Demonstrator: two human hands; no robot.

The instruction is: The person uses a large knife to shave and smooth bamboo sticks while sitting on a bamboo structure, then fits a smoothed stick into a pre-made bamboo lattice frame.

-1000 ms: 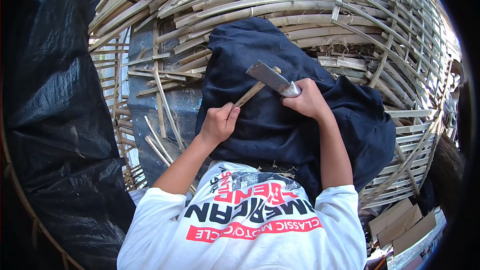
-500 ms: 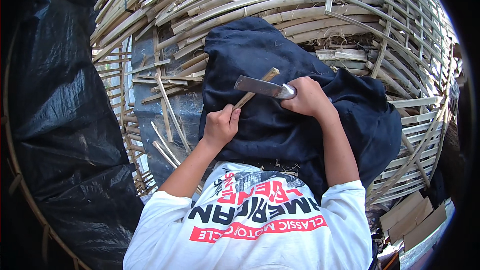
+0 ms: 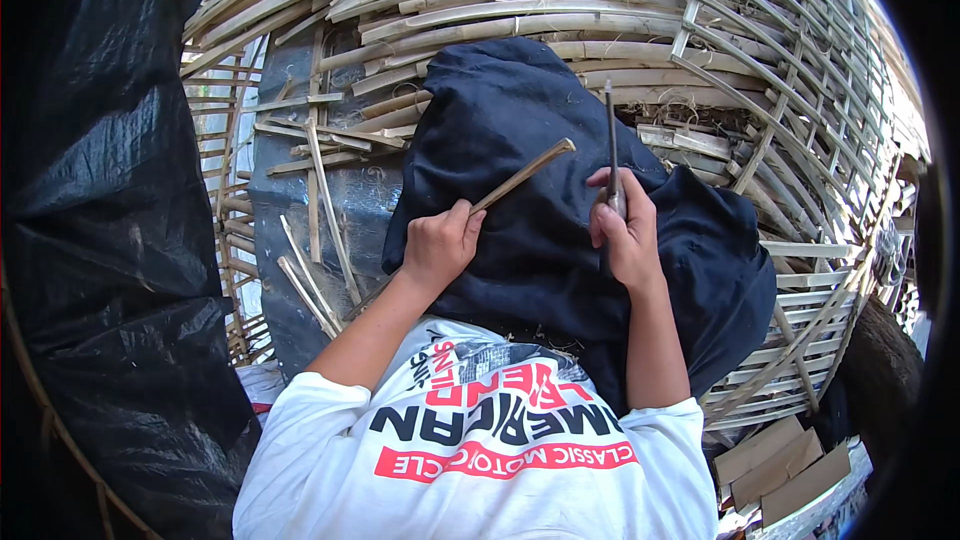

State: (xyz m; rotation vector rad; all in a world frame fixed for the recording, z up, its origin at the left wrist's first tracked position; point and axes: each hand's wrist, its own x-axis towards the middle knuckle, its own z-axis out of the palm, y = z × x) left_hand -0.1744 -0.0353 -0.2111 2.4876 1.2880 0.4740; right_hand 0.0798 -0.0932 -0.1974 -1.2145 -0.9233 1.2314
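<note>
My left hand (image 3: 441, 243) is closed around the near end of a bamboo stick (image 3: 522, 175), which slants up and away to the right. In my right hand (image 3: 628, 228) is a knife (image 3: 613, 145). Its blade points away from me and shows edge-on, apart from the stick. Part of its handle is hidden by my fingers. Beneath both hands a dark cloth (image 3: 520, 250) is draped over my lap.
Long bamboo strips (image 3: 540, 25) lie stacked beyond the cloth. Thin split sticks (image 3: 335, 210) rest on a dark sheet at the left. A black tarp (image 3: 110, 210) hangs at far left. Slatted bamboo lattice (image 3: 790, 340) and cardboard pieces (image 3: 790, 470) are at the right.
The knife has come off the stick and turned from lying flat across it to pointing away, edge-on. My right hand has moved slightly right. My left hand still holds the stick.
</note>
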